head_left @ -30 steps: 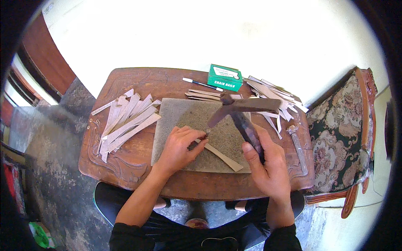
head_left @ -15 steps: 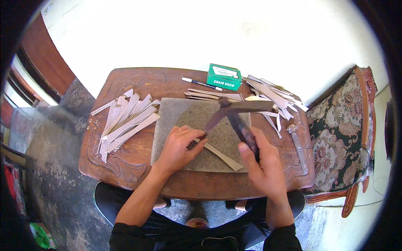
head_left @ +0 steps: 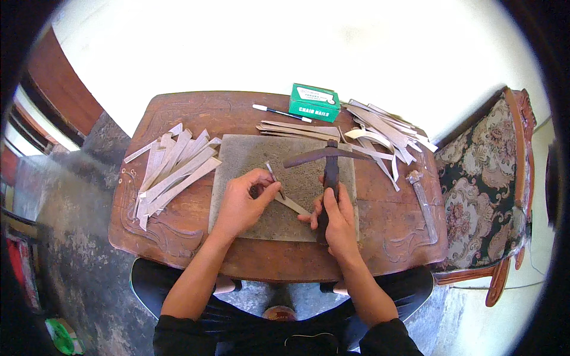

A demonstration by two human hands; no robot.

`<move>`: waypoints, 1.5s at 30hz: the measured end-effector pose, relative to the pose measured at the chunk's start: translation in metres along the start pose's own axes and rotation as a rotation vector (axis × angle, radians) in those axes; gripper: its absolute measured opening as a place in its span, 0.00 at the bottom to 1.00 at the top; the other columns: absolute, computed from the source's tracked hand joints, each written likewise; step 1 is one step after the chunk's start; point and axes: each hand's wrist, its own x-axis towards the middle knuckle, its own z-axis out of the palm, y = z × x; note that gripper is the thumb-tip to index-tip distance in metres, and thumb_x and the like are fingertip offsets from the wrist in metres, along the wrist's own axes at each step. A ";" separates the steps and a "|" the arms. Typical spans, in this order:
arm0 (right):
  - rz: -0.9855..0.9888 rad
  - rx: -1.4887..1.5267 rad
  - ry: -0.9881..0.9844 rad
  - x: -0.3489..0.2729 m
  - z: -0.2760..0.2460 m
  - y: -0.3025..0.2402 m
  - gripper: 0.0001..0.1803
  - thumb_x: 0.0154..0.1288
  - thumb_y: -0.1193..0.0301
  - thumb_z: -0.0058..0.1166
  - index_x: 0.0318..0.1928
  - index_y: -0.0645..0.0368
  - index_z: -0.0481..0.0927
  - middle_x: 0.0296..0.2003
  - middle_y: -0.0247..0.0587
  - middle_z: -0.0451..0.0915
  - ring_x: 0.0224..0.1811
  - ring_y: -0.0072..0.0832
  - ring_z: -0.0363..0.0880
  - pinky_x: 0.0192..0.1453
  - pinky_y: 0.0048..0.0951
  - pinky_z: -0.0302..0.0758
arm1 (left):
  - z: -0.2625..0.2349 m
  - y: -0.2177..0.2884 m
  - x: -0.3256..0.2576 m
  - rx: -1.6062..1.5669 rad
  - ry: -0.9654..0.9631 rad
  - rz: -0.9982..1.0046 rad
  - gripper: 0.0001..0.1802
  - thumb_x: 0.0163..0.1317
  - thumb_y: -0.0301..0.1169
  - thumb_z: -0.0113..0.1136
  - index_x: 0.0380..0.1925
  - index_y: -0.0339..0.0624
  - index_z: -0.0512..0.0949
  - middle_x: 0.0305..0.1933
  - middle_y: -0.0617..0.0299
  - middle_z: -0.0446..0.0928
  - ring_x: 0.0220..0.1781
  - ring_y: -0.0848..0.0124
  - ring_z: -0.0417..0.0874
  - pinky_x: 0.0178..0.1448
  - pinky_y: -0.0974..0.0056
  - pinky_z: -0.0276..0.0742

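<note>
Over the grey slab [head_left: 237, 155], my left hand [head_left: 242, 202] pinches a slim metal rod [head_left: 272, 173], its upper end sticking out above the fingers. A pale tapered strip [head_left: 291, 204] lies flat on the slab beneath that hand, partly covered by the fingertips. My right hand [head_left: 338, 228] is closed round the dark handle of a hammer [head_left: 331, 172], held upright with its long, pointed head over the slab. Some of the right fingers reach out to the strip's near end and seem to touch it.
On the carved wooden table [head_left: 196, 110] lie a pile of pale strips [head_left: 172, 172] at left and more strips [head_left: 380, 127] at back right. A green box [head_left: 313, 104], a pen [head_left: 280, 113] and a second hammer [head_left: 423, 204] are there too. A floral chair [head_left: 481, 172] stands at right.
The hammer has swung upright, away from my left hand, and my right hand has moved left to the strip. The rod's upper end now shows above my left fingers.
</note>
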 end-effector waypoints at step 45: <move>0.009 -0.173 -0.007 -0.011 -0.015 -0.037 0.20 0.83 0.61 0.45 0.65 0.59 0.68 0.26 0.28 0.68 0.21 0.17 0.67 0.23 0.23 0.68 | 0.011 0.016 -0.009 0.397 -0.025 0.451 0.12 0.59 0.29 0.72 0.41 0.40 0.84 0.36 0.61 0.86 0.29 0.67 0.83 0.46 0.61 0.70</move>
